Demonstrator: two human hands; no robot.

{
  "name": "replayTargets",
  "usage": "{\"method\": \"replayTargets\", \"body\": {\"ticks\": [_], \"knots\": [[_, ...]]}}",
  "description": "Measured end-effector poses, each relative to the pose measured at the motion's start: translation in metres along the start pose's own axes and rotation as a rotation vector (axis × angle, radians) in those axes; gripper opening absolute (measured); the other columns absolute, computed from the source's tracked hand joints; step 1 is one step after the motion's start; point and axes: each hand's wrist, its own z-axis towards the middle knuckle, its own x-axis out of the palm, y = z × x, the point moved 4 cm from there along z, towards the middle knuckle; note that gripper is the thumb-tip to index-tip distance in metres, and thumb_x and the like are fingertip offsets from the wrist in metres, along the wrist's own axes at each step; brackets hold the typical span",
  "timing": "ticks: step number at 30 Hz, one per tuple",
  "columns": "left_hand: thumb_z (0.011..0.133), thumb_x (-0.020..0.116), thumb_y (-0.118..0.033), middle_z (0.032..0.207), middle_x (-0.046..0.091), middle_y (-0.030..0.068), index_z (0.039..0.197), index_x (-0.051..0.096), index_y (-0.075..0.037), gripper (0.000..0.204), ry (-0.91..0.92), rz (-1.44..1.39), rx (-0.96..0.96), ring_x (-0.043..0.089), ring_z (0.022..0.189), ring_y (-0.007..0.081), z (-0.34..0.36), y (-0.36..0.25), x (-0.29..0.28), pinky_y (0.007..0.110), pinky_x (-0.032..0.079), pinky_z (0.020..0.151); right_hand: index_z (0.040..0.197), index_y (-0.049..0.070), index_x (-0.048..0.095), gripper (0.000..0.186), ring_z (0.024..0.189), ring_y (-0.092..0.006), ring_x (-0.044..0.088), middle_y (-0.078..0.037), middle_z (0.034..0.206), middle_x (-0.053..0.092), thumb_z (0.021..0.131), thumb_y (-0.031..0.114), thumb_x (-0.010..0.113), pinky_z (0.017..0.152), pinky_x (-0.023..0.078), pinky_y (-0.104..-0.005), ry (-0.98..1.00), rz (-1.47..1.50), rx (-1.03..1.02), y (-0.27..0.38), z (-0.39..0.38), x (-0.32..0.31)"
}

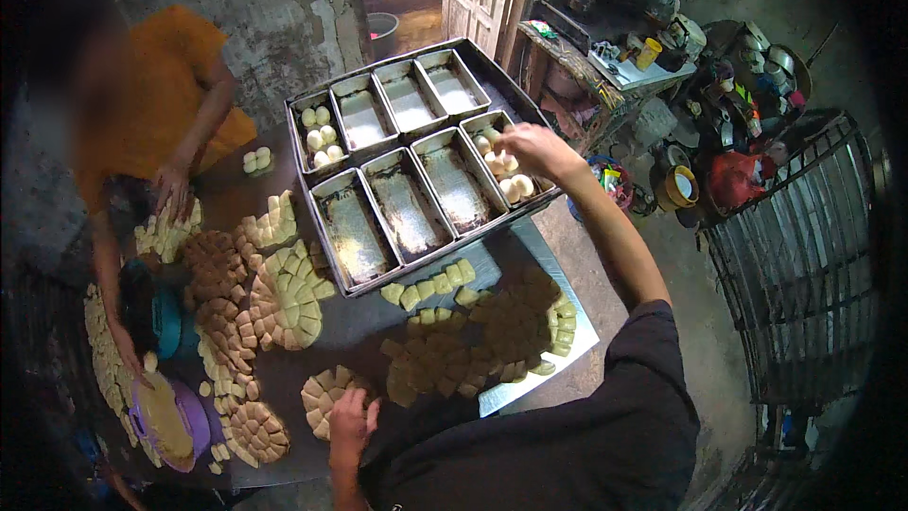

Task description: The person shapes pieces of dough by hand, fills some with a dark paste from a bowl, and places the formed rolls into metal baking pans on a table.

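Note:
My right hand (528, 147) reaches into the right back compartment of a metal rack of loaf tins (410, 161), among pale dough balls (515, 187); its fingers are bent together, and what they grip is hidden. The left back tin also holds dough balls (320, 140). My left hand (354, 413) is at the near edge of a round cluster of cut dough pieces (326, 390), fingers slightly curled and apart. More cut pieces (288, 303) spread over the metal table (506, 246), some in shadow at right.
A person in orange (165, 57) works at the left, hands on dough, beside a purple bowl (194, 421) and teal container (168, 322). Behind stand a doorway with a bucket (381, 33) and a bench (624, 66) with cookware. Metal racks (785, 255) are at right.

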Motion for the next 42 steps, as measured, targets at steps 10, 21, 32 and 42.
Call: {"method": "replayTargets", "body": {"ticks": [10,21,32,42], "knots": [[0.090,0.070,-0.023,0.096,0.065,0.0165,0.107,0.064,-0.005,0.026,-0.046,-0.084,-0.028,0.063,0.086,0.0376,-0.018,-0.001,-0.010,0.046,0.050,0.075,0.118,0.017,0.071,0.034,0.100,-0.0270,0.067,-0.012,0.103,0.069,0.087,0.010,0.057,0.080,0.047,-0.0429,0.115,-0.030,-0.014,-0.019,0.066,0.036],[0.091,0.067,-0.021,0.106,0.067,0.0130,0.114,0.065,-0.006,0.027,-0.296,-0.127,-0.369,0.063,0.097,0.0354,-0.123,0.045,-0.013,0.045,0.050,0.085,0.109,0.004,0.073,0.031,0.088,-0.0167,0.064,-0.005,0.109,0.071,0.089,0.027,0.067,0.078,0.052,-0.0336,0.071,1.221,0.542,-0.070,0.092,0.089],[0.091,0.068,-0.019,0.098,0.070,0.0076,0.110,0.068,-0.012,0.020,-0.346,-0.203,-0.337,0.065,0.094,0.0303,-0.219,0.135,-0.024,0.041,0.051,0.085,0.125,0.006,0.062,0.045,0.108,-0.0260,0.066,-0.015,0.115,0.070,0.083,-0.011,0.064,0.094,0.049,-0.0383,-0.188,0.467,-0.144,0.278,-0.052,-0.041],[0.091,0.071,-0.021,0.092,0.072,0.0080,0.088,0.069,-0.004,0.018,-0.325,-0.696,-0.357,0.069,0.089,0.0224,-0.230,0.241,-0.087,0.038,0.053,0.075,0.123,0.001,0.056,0.040,0.089,-0.0248,0.070,-0.015,0.098,0.072,0.086,0.003,0.072,0.076,0.054,-0.0368,0.252,0.924,-0.211,0.611,-0.004,0.151]]}}
